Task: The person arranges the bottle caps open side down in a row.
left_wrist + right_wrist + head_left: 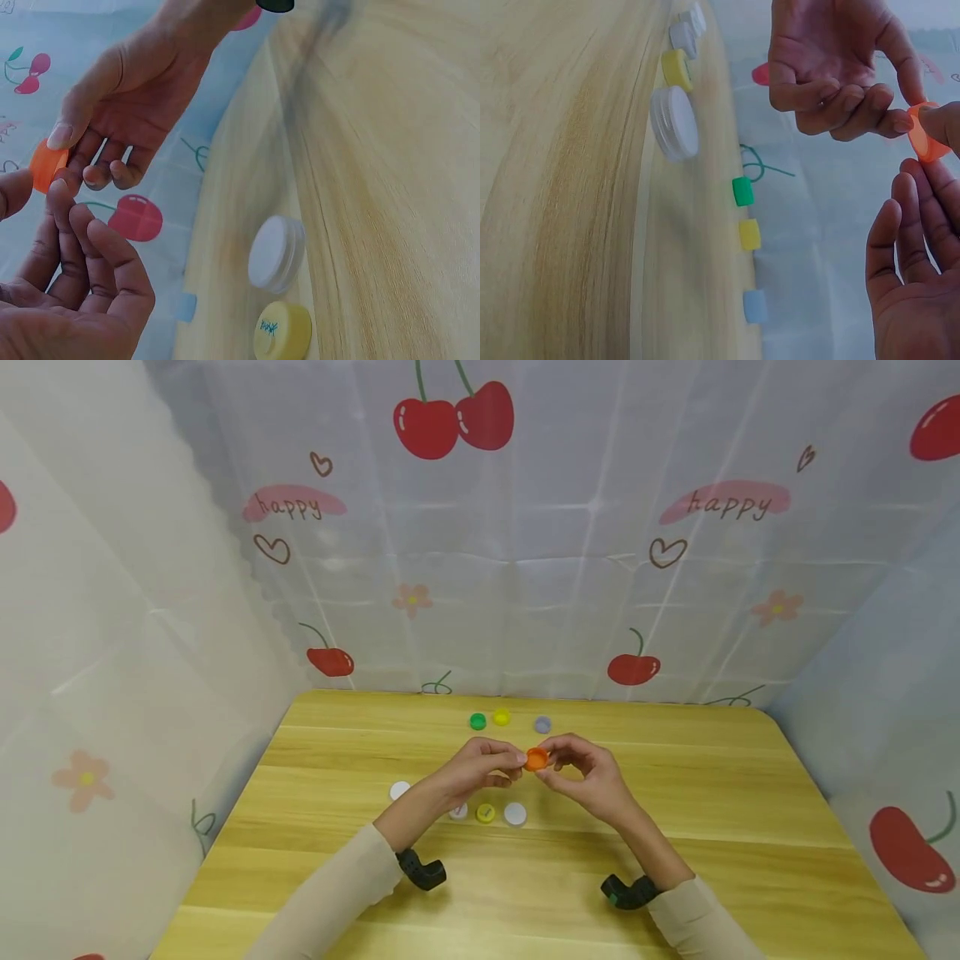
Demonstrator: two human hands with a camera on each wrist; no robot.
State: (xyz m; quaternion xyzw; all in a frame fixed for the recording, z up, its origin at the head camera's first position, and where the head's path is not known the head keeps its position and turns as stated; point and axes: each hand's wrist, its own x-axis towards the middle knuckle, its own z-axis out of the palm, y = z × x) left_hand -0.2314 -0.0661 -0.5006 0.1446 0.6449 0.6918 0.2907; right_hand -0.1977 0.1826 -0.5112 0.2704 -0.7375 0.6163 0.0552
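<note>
Both hands meet over the middle of the table around an orange bottle cap (pixel 536 759), its hollow side facing the head camera. From the left, the left hand (pixel 480 770) pinches the cap's edge between thumb and fingers. On the opposite edge, the right hand (pixel 591 779) pinches it too. In the left wrist view the cap (pixel 49 166) shows side-on, between the left hand (pixel 79 277) below and the right hand (pixel 139 97) above. The right wrist view shows the cap's open ring (pixel 928 133) with a thumb across it.
Behind the hands lie a green cap (pixel 477 721), a yellow cap (pixel 501 717) and a pale purple cap (pixel 542 724). Nearer are a marked yellow cap (pixel 485 813) and white caps, one (pixel 515 814) at the row's right end. A printed curtain (pixel 517 610) hangs behind the wooden table (pixel 712 802).
</note>
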